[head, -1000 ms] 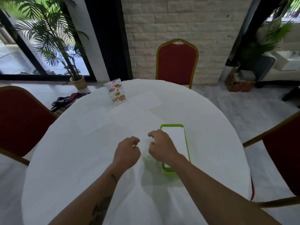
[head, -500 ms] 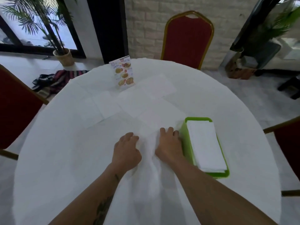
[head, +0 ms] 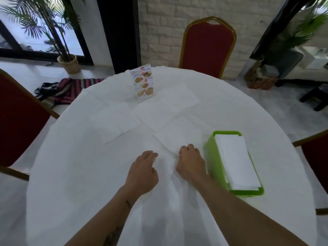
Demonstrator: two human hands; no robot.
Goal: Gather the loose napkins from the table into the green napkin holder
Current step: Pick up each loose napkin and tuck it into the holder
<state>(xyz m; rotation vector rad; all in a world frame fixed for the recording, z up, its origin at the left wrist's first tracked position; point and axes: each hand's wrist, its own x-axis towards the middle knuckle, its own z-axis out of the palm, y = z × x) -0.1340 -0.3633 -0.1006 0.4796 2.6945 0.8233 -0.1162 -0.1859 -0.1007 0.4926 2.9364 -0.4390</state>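
Observation:
The green napkin holder [head: 209, 153] stands on the white table [head: 74, 174], right of my hands, with a stack of white napkins [head: 236, 160] in it. Several loose white napkins lie flat beyond my hands: the nearest napkin [head: 179, 134], a middle one [head: 154, 114], a far one [head: 179, 98] and a left one [head: 115, 121]. My right hand [head: 190, 162] has its fingers curled on the near corner of the nearest napkin, just left of the holder. My left hand [head: 143, 171] rests on the cloth beside that corner, fingers curled, with nothing visible in it.
A standing menu card [head: 143, 82] is at the table's far side. Red chairs stand behind [head: 207, 45], at the left [head: 19, 118] and at the right [head: 316, 157]. A potted palm [head: 69, 63] and sandals [head: 46, 87] are on the floor at the left.
My right hand left the top of the holder and came down on the nearest napkin's corner. Both hands' fingers went from flat to curled. The view has tilted down and left.

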